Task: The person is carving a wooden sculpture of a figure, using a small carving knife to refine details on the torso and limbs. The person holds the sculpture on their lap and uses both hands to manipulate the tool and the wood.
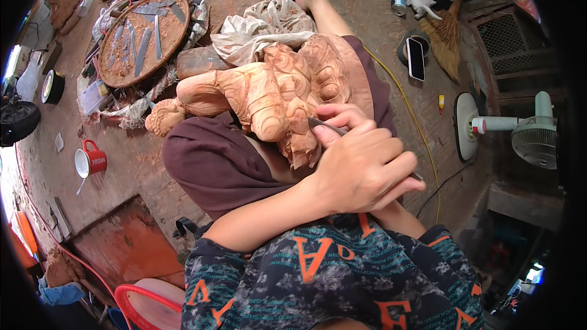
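Note:
A carved wooden figure [251, 95] lies on its side across my lap, its knobbly head [164, 116] toward the left and its broad base [361, 79] toward the right. My left hand [367, 162] crosses over from the left, closed round the shaft of a slim dark carving knife [327, 125]. The blade's tip touches the carving among the folds near its lower middle. Mostly hidden under the left hand, my right hand [339, 115] shows what seem to be its thumb and forefinger, pinching the blade beside the wood.
A round woven tray [110, 76] with several blades stands at the far left, near a red mug [95, 160]. A cloth [244, 32] lies behind the figure. To the right are a phone [416, 59], a yellow cord [411, 107], a fan [532, 137] and a straw broom [449, 40].

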Tool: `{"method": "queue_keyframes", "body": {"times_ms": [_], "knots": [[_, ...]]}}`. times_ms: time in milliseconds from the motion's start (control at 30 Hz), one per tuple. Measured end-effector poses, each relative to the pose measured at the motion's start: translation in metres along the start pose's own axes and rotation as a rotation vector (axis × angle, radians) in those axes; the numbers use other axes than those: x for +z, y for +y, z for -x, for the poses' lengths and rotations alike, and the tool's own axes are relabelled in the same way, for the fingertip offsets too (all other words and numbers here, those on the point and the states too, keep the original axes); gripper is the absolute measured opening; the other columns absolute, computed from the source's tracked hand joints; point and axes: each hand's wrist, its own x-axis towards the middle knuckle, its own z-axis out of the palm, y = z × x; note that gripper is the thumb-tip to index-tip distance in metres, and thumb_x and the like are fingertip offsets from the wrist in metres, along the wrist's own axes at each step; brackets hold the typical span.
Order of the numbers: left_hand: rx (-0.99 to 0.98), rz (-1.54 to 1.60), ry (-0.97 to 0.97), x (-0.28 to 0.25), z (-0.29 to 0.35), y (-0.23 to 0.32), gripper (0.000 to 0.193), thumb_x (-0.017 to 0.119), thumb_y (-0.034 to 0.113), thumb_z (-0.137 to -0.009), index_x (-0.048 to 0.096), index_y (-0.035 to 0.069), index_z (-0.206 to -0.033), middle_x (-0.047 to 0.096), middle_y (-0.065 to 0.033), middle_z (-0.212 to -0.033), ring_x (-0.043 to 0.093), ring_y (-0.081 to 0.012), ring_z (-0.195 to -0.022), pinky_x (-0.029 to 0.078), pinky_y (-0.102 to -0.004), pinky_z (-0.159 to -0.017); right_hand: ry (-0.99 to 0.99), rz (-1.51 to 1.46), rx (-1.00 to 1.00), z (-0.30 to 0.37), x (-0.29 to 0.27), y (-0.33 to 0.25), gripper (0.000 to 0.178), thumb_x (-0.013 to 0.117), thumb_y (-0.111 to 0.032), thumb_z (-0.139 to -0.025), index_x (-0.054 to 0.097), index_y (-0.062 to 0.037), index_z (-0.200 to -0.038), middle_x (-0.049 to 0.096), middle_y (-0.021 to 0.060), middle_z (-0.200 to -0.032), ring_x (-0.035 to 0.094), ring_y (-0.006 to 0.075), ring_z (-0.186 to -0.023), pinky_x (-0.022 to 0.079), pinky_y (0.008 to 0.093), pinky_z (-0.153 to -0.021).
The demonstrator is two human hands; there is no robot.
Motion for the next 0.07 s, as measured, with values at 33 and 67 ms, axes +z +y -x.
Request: {"method": "queue_keyframes", "body": {"times_ms": [33,67], "knots": [[-0.009,0.015,0.005,0.0034,-0.0013,0.0004,0.037,0.068,0.040,-0.079,0.055,0.006,-0.073,0.042,-0.0066,-0.065,0.051,-0.0245,-0.062,0.039,-0.0391,-0.062,0.002,-0.042,0.005,0.0012,0.0001,-0.0016,0.031,0.059,-0.020,-0.091,0.054,0.0002,-0.113,0.056,0.0127,-0.116,0.052,0.0225,-0.112,0.041,0.0351,-0.100],[-0.014,0.032,0.015,0.0009,-0.0025,0.0023,0.038,0.069,0.041,-0.079,0.055,0.006,-0.073,0.042,-0.0064,-0.065,0.051,-0.0245,-0.062,0.039,-0.0389,-0.062,0.000,-0.040,0.010,0.0009,0.0001,-0.0020,0.031,0.059,-0.020,-0.091,0.054,0.0002,-0.113,0.056,0.0127,-0.116,0.052,0.0225,-0.112,0.041,0.0351,-0.100]]}}
